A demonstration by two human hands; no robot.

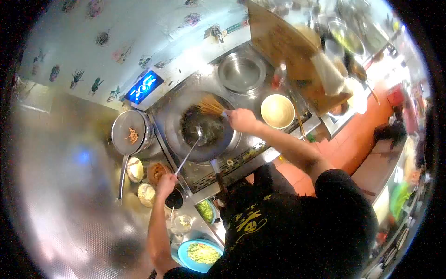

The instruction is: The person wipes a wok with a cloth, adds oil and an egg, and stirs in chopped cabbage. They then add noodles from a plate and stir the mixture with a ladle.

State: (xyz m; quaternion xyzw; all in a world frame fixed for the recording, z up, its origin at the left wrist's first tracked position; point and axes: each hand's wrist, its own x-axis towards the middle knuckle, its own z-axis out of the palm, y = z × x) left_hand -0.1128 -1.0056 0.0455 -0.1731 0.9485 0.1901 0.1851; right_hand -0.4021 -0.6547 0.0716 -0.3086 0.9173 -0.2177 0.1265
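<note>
A large dark wok sits on the steel stove, with some liquid in its bottom. My right hand is closed round the end of a bamboo brush, whose bristles spread over the wok's upper right inside. My left hand grips the handle of a metal ladle; its bowl rests low in the wok, near the liquid. The wok's own handle points toward my body, and neither hand touches it.
Left of the wok a strainer with brown bits lies over a pot. Seasoning bowls stand beside my left hand. Behind are a steel basin and, to the right, a pale bowl. A blue bowl holds shredded vegetables.
</note>
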